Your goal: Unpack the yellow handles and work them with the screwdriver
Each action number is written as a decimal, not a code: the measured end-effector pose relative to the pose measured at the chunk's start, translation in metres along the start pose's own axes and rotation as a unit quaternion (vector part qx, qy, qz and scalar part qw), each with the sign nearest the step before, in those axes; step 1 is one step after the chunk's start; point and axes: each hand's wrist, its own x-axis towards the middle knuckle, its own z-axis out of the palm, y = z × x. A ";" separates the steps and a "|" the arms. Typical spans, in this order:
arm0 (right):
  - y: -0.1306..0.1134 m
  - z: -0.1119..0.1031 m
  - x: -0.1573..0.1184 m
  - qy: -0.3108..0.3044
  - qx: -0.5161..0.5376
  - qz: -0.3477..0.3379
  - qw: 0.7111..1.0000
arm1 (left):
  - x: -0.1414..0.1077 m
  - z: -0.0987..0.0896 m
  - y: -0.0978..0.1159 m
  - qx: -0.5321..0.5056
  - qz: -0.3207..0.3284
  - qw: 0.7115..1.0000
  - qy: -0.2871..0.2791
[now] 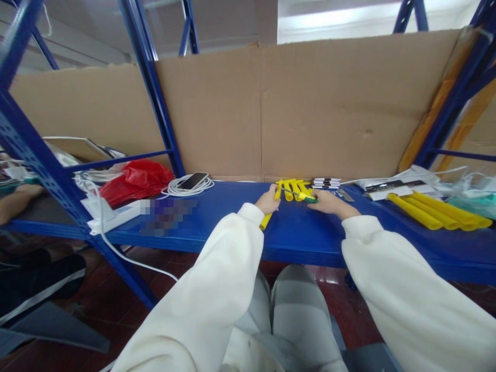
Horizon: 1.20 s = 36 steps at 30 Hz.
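Note:
My left hand is closed around a yellow tube, whose lower end sticks out below the fist toward the front of the blue shelf. In my right hand is a screwdriver with a green and yellow handle. Its thin metal shaft points left, toward the top of the held tube; whether the tip touches it I cannot tell. Several short yellow pieces lie side by side just behind the shaft. A small stack of black-and-white packets sits behind my right hand.
Long yellow tubes lie at the right, beside plastic packaging. At the left are a phone on a coiled white cable, a red plastic bag and a white power strip. Another person's arm shows beyond the blue post.

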 end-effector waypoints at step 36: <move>-0.011 0.024 0.016 0.157 0.347 -0.159 0.911 | -0.007 0.009 0.015 0.114 0.129 0.985 0.033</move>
